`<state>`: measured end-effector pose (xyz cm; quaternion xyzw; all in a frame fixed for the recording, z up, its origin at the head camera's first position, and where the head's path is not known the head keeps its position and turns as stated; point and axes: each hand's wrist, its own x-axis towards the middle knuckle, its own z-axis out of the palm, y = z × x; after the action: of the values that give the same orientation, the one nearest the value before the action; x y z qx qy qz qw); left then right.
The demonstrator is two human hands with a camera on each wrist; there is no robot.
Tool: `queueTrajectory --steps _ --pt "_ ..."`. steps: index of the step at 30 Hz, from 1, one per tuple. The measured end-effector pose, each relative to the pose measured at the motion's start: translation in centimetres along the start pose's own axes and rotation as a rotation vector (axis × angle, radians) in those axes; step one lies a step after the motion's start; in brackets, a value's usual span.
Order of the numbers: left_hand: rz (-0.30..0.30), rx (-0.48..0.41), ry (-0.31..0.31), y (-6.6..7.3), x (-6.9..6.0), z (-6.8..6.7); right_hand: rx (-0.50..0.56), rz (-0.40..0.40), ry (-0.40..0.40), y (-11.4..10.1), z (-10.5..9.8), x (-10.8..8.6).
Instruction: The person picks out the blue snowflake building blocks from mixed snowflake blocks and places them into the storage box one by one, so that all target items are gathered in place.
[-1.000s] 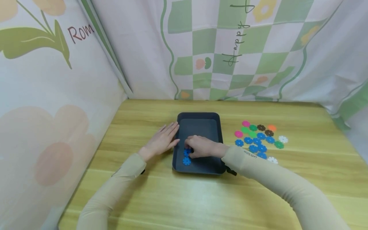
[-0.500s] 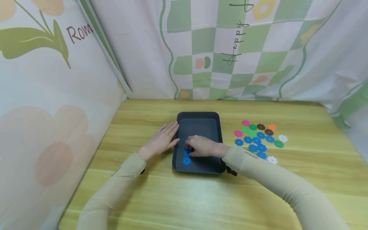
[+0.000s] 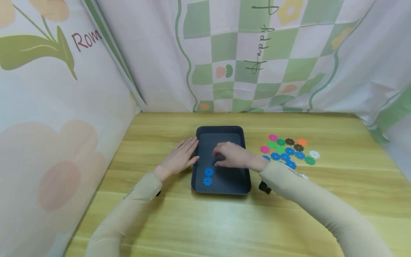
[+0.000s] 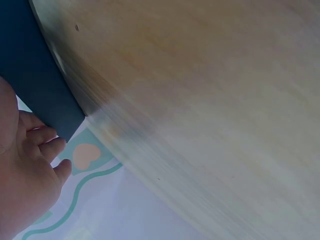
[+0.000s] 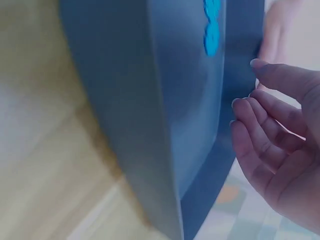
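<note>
Inside a dark grey tray (image 3: 221,140), near its lower left corner, lie two blue snowflake-shaped plastic discs (image 3: 207,181), one right above the other. My left hand (image 3: 178,157) rests its extended fingers against the tray's left rim; the left wrist view shows those fingertips at the tray's outer wall (image 4: 37,75). Over the middle of the tray hovers my right hand (image 3: 234,156), just up and right of the blue discs. Its fingers (image 5: 250,120) are loosely bent, thumb apart, with nothing between them in the right wrist view.
To the right of the tray, a loose group of similar discs (image 3: 285,157) in blue, green, pink, brown, orange and white lies on the wooden table (image 3: 221,225). The right sleeve covers some of them. Patterned curtains (image 3: 250,71) border the table at the back and left.
My right hand has let go of the upper blue disc and moved up and right, uncovering both discs. The left hand keeps its place on the tray rim.
</note>
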<state>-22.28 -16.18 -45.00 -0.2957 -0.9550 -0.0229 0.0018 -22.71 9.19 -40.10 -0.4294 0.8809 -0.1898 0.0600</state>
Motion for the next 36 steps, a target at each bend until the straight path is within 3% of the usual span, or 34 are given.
queueTrajectory --steps 6,16,20,29,36 --pt "-0.003 -0.008 0.001 0.0 -0.2 -0.1 0.012 0.02 0.106 2.5 -2.3 -2.2" --pt "-0.012 -0.012 -0.006 0.1 -0.1 0.1 0.045 0.28 0.117 7.1 -5.6 -7.5" --pt "-0.01 -0.013 -0.012 0.0 0.0 0.2 0.044 0.353 0.135 9.1 -5.9 -9.5" --pt "-0.006 -0.014 -0.008 0.1 0.0 0.2 0.004 0.408 0.168 12.9 -5.3 -13.7" --pt "-0.006 -0.004 -0.004 0.0 0.0 0.1 0.01 0.48 0.134 14.9 -5.5 -16.4"
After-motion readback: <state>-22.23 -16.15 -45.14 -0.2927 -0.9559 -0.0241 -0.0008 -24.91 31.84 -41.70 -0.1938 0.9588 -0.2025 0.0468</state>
